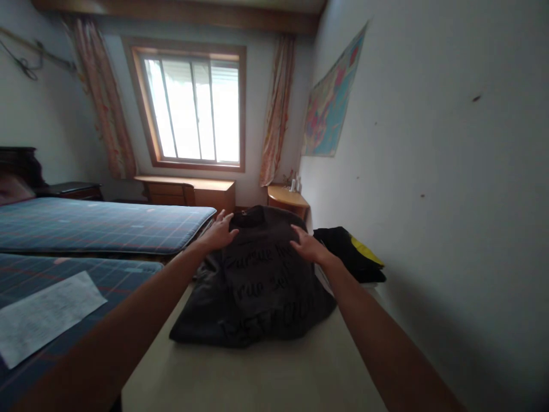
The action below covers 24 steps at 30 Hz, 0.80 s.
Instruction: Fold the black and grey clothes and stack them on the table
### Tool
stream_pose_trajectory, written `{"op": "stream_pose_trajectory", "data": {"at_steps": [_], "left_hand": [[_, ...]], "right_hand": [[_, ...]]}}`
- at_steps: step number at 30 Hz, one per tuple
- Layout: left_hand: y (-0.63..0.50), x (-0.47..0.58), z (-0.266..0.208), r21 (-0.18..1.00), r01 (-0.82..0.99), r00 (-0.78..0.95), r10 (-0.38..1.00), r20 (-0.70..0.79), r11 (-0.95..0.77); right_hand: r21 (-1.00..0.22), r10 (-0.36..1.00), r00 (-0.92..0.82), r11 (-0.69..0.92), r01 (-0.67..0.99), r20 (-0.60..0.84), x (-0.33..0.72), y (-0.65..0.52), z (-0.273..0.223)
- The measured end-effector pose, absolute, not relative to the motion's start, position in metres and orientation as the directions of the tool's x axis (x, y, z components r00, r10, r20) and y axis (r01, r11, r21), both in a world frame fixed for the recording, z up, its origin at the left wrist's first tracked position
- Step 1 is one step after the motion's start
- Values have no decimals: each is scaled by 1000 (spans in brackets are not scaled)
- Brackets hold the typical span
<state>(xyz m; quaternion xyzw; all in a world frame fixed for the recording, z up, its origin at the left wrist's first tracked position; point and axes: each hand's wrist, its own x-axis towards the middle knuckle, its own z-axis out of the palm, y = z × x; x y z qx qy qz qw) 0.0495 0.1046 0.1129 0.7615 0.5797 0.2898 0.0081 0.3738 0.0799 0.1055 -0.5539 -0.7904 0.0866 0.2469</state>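
A dark grey garment [266, 286] with black handwritten-style lettering lies on a pale tabletop [253, 377] in front of me. Its neck end points away, towards the window. At the upper left edge of the cloth, my left hand [219, 230] has its fingers stretched out and apart. My right hand [307, 244] is at the upper right side, fingers likewise spread over the fabric. Neither hand shows cloth pinched in it. Whether the fingertips press on the garment or hover just above it, I cannot tell.
A pile of folded black and yellow clothes [351, 252] sits by the white wall on the right. To the left are plaid mattresses [107, 226] with a sheet of paper [51, 315] on the nearer one. A wooden desk [210, 184] stands below the window.
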Motion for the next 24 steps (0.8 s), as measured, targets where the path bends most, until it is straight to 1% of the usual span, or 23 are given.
{"op": "stream_pose_trajectory", "data": {"at_steps": [2,4,5,8,11,14,17,20,22,24], "left_hand": [[84,58,94,326,873,228,895,384,-362],[57,63,78,334,868,293,922,253,-367],[42,63,71,338,864,315,924,217,-374],[-1,58,59,367,853,362,928,92,-370],[-36,47,55,362,834,468,882,-65,-416],[-58,38,52,311,816,551,818,-165,-487],[-66,35,48,252,820,559,815,-155,-514],[-56,29,51,225,816,561,824,-82,-533],[-41,22,60,187,833,527,850,13,-520],[-22,14,72,132,873,448,879,166,-470]], "right_hand": [[-359,916,-355,399,843,185,373,66,85],[-326,911,-404,409,852,85,374,44,71],[-321,906,-419,414,852,56,376,32,66],[-369,884,-468,438,820,11,384,-7,57],[-446,823,-567,501,742,-18,394,-39,48],[-434,789,-614,546,716,-20,400,-59,38],[-373,764,-645,594,713,-17,402,-63,36],[-343,795,-607,564,751,-23,405,-53,48],[-338,845,-534,509,792,22,408,-40,62],[-340,894,-424,448,827,145,411,-22,78]]}}
